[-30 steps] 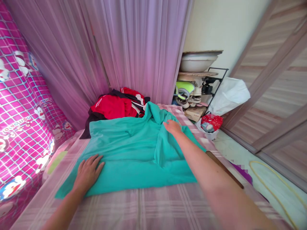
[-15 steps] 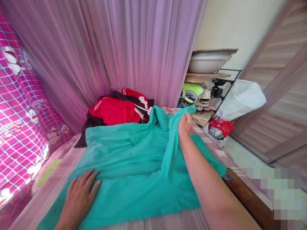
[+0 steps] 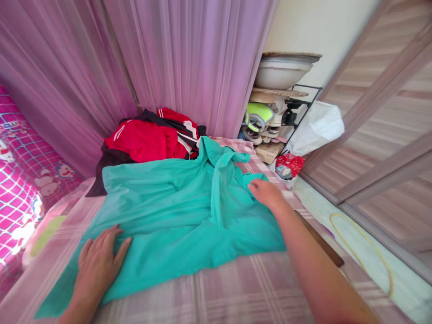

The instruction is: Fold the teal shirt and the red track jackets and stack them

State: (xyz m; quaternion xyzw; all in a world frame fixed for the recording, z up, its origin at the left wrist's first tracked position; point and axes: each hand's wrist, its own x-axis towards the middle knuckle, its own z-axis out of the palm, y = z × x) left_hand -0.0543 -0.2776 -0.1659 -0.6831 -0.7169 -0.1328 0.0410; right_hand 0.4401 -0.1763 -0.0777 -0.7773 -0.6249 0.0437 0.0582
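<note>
Through the head camera I have both hands over a teal garment [image 3: 158,202], which spreads between them on a plaid sheet [image 3: 243,288]. My left hand [image 3: 98,263] lies flat on its near left part, palm down, fingers extended, thumb out to the side. My right hand [image 3: 267,194], farther forward, is at the garment's right part, fingers curled; whether they pinch cloth, I cannot tell. Just left of that hand, the fabric bunches into a raised fold. Ahead of the left hand, beyond the garment's far edge: heaped red and dark clothes [image 3: 145,139], against a purple curtain [image 3: 185,58]. Beside the right forearm, on its outer side: a long brown object [image 3: 320,240].
</note>
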